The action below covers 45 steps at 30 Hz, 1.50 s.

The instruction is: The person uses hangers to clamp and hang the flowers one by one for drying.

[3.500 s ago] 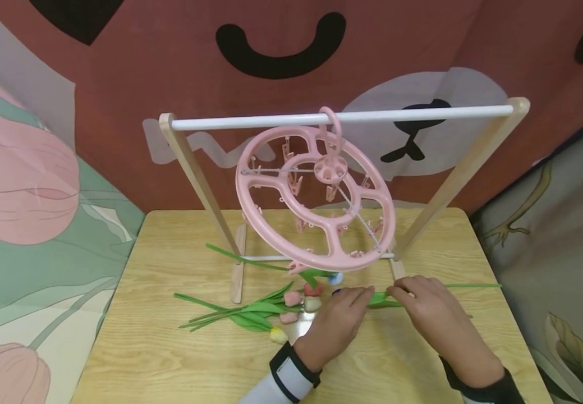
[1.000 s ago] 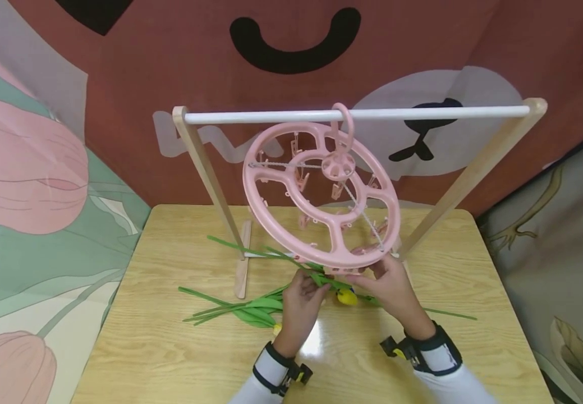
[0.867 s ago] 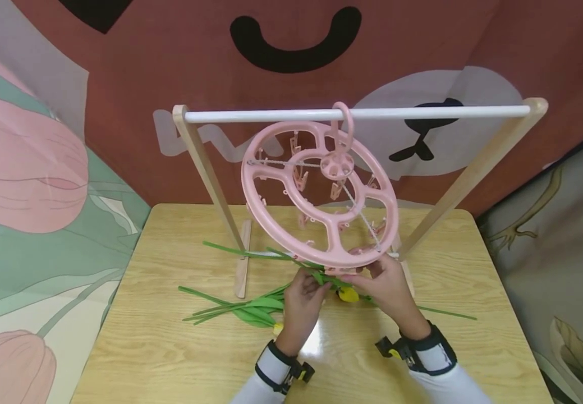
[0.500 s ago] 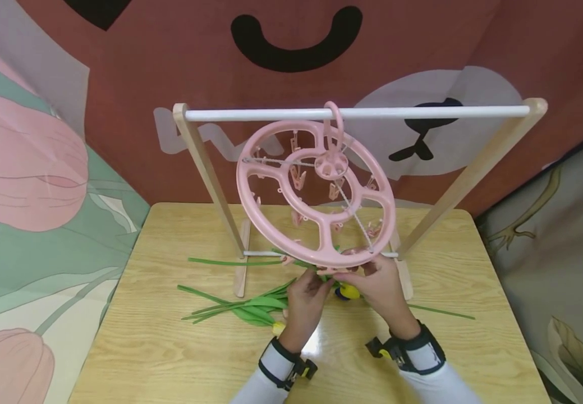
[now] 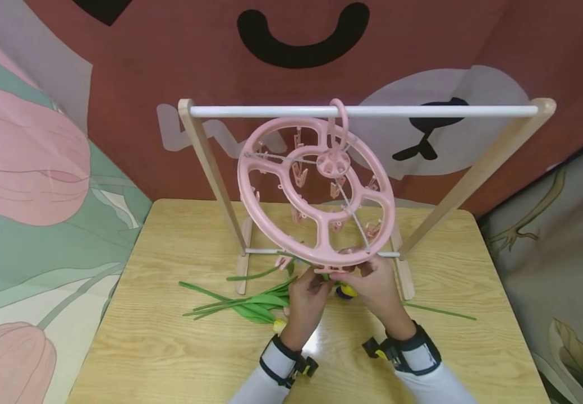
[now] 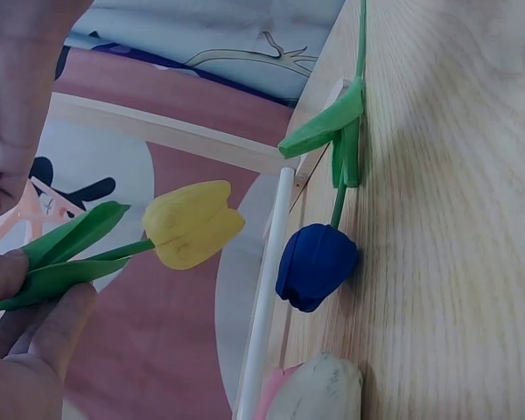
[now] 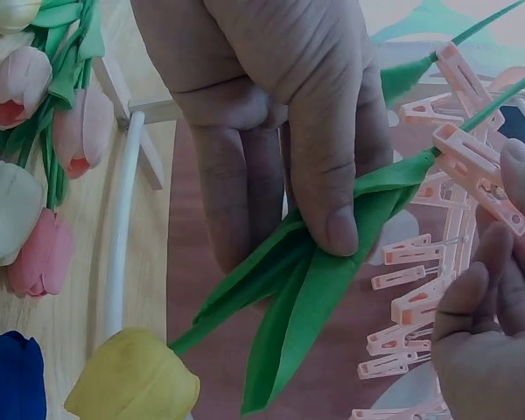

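Note:
My left hand (image 5: 308,294) pinches a yellow tulip (image 6: 192,226) by its green leaves (image 7: 315,271) and stem, below the hanger's front rim. My right hand (image 5: 374,283) grips a pink clothespin (image 7: 481,175) on the round pink drying hanger (image 5: 321,238). The tip of that clothespin meets the tulip's stem in the right wrist view; whether it clamps the stem I cannot tell. A second clothespin (image 7: 462,74) beside it has another green stem at its tip. On the table under my hands lies a dark blue tulip (image 6: 317,265).
Several tulips in pink, white and yellow lie bunched, their stems (image 5: 215,306) pointing left. The hanger hooks over the white bar (image 5: 271,111) of a wooden stand (image 5: 468,174). More clothespins (image 7: 411,249) dangle from the hanger. The wooden table (image 5: 170,359) extends around the stand.
Both hands have left the tulips on the right of the table and come to the hanger's front rim, with the yellow tulip in the left. The hanger has swung slightly left; a left-hand stem has shifted.

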Available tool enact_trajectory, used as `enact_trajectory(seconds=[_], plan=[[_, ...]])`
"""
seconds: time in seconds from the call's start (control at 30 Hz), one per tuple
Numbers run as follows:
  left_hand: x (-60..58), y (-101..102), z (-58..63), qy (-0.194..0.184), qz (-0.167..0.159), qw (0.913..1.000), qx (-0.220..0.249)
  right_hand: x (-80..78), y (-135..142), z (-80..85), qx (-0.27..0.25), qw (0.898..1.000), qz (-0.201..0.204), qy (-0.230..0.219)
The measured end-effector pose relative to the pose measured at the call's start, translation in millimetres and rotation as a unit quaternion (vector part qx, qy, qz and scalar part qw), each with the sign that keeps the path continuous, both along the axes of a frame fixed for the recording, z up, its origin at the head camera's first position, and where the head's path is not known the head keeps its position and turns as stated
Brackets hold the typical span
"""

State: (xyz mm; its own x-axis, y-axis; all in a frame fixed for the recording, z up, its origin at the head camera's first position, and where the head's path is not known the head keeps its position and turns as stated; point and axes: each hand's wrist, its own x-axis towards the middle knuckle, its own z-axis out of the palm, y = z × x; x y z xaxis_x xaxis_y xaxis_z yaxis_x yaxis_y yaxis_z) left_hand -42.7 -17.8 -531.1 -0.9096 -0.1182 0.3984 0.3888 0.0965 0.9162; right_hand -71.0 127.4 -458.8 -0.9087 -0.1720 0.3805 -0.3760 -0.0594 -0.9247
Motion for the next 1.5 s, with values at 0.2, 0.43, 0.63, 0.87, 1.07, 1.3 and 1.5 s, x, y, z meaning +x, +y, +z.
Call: enact_trajectory(seconds=[0.2, 0.43, 0.63, 0.87, 1.07, 1.3, 1.5], plan=[[0.1, 1.7, 0.2, -0.011, -0.002, 0.9999, 0.004, 3.0, -0.7, -2.4, 0.053, 0.998, -0.012, -0.019], [0.0, -1.1, -2.3, -0.008, 0.026, 0.9976, -0.064, 7.5, 3.0, -7.2, 0.049, 0.999, 0.003, -0.024], [-4.9, -6.6, -6.0, 0.02, 0.019, 0.9954, -0.091, 11.5, 12.6, -10.9, 0.033, 0.999, 0.039, -0.016], [-6.1, -9.6, -6.6, 0.011, -0.002, 0.9966, -0.082, 16.5, 39.6, -20.5, 0.07, 0.997, 0.035, -0.022], [-4.0, -17.2, -9.3, -0.018, -0.023, 0.9955, -0.091, 21.5, 76.7, -32.3, 0.121, 0.992, -0.002, -0.019], [-0.1, -37.9, -15.8, -0.042, -0.038, 0.9876, -0.146, 22.3, 127.0, -42.3, 0.216, 0.97, -0.1, -0.053], [-1.5, -49.0, -17.4, -0.021, -0.049, 0.9517, -0.302, 20.9, 166.0, -60.5, 0.323, 0.925, -0.179, -0.089]])
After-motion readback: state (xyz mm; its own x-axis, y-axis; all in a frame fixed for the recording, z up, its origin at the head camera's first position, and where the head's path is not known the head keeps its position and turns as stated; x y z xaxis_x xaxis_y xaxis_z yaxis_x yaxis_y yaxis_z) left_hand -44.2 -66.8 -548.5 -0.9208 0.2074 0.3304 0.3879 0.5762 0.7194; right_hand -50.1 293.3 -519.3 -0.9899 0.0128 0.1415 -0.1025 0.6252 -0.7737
